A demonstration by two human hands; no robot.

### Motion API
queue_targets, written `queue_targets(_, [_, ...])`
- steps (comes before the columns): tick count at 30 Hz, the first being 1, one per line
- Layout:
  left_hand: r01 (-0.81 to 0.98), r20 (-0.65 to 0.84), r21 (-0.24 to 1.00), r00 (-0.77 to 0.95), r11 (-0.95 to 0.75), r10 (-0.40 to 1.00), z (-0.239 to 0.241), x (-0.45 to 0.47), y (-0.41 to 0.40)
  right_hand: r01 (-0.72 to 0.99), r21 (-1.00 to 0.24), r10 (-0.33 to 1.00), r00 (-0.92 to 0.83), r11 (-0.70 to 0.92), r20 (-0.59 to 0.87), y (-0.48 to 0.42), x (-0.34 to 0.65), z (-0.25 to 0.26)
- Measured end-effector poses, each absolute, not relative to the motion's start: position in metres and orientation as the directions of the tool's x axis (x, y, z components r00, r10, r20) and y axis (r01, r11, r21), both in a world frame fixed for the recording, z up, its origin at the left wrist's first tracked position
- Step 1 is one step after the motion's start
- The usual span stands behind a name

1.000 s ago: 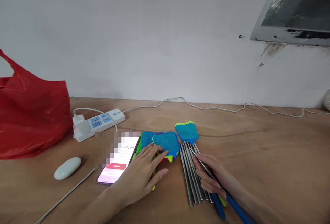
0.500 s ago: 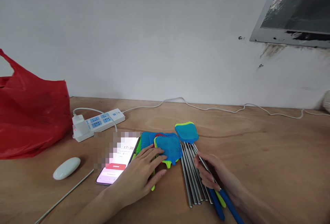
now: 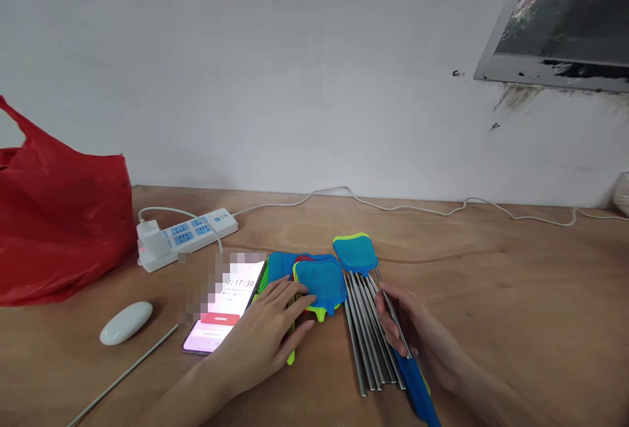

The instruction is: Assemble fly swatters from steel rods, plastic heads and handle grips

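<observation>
My left hand (image 3: 268, 335) lies flat with fingers spread on a pile of blue, green and red mesh swatter heads (image 3: 314, 279). My right hand (image 3: 417, 332) is closed around a thin metal rod (image 3: 390, 309) that ends in a blue handle (image 3: 415, 388). That rod lies beside a bundle of several bare metal rods (image 3: 366, 335) on the wooden table (image 3: 491, 296). One assembled blue swatter head (image 3: 354, 253) sits at the far end of the rods.
A lit phone (image 3: 223, 312) lies just left of my left hand. Farther left are a white oval object (image 3: 126, 322), a white power strip (image 3: 184, 237) with a plugged charger and a red plastic bag (image 3: 59, 224). A white cable (image 3: 417, 207) runs along the wall.
My right hand has slid the held rod slightly right and turned it more lengthwise, bringing the blue handle under the palm. The left hand has stayed on the pile.
</observation>
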State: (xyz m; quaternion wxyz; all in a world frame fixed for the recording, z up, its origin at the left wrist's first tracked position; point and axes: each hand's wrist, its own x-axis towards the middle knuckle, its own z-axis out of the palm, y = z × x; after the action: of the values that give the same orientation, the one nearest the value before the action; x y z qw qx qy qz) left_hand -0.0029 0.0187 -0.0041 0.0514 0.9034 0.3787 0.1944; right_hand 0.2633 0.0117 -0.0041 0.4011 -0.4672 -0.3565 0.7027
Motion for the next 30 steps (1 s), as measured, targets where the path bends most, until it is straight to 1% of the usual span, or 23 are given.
queue_targets(4, [0.684, 0.297, 0.22, 0.633, -0.696, 0.715, -0.004, -0.003, 0.02, -0.195, -0.874, 0.884, -0.255, -0.444, -0.392, 0.011, 0.262, -0.002])
queue_targets(8, [0.692, 0.315, 0.209, 0.621, -0.691, 0.718, -0.004, -0.003, 0.02, -0.19, -0.871, 0.877, -0.269, -0.453, -0.398, 0.011, 0.262, -0.001])
queue_targets(15, [0.695, 0.348, 0.195, 0.611, -0.693, 0.711, -0.003, -0.002, 0.021, -0.199, -0.88, 0.896, -0.21, -0.43, -0.39, 0.011, 0.262, -0.003])
queue_targets(21, [0.704, 0.37, 0.204, 0.588, -0.681, 0.719, -0.004, -0.001, 0.021, -0.188, -0.928, 0.942, -0.17, -0.32, -0.291, 0.018, 0.265, -0.013])
queue_targets(27, [0.698, 0.385, 0.225, 0.577, -0.68, 0.72, -0.003, -0.001, 0.019, -0.272, -0.903, 0.943, -0.105, -0.333, -0.316, 0.014, 0.263, -0.004])
queue_targets(30, [0.678, 0.401, 0.264, 0.569, -0.686, 0.718, -0.001, 0.0, 0.017, -0.347, -0.893, 0.958, -0.121, -0.286, -0.26, 0.014, 0.261, 0.001])
